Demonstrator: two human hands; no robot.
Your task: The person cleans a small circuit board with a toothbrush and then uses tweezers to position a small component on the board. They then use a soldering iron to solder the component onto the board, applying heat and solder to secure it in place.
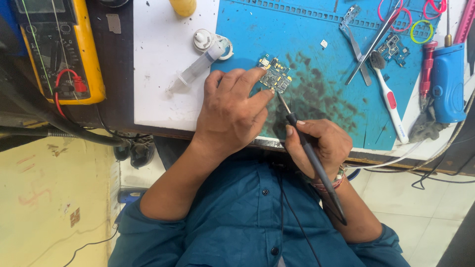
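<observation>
The left hand (pixel 230 111) lies palm down on the blue mat (pixel 316 59), its fingers (pixel 247 79) curled over the near edge of a small green circuit board (pixel 275 75) and pinning it flat. The board sits on the mat near the mat's left border, just above a dark sooty stain (pixel 321 99) that spreads across the middle of the mat.

The right hand (pixel 319 146) is closed around a black soldering iron (pixel 311 158), held like a pen. The iron's thin metal tip (pixel 281 100) slants up and to the left and meets the board's lower edge, right beside the left thumb. Its black handle runs back down past the wrist, where a coloured thread bracelet (pixel 331 183) shows, and a dark cord trails over the blue shirt (pixel 237 217).

The mat covers the right part of the desk (pixel 158 64), whose white top shows bare to the left. A clear syringe (pixel 198 66) lies there at an angle, its plunger end next to a white cap (pixel 203 38). Farther left, on a dark surface, stands a yellow multimeter (pixel 64 44) with a red lead.

On the right side of the mat lie metal tweezers (pixel 376 42), a white toothbrush (pixel 388 99) with a red grip, and a second small board (pixel 393 48). A blue tool (pixel 448 81) and a red screwdriver (pixel 428 66) rest at the mat's right edge, with coloured rubber bands (pixel 420 29) above them.
</observation>
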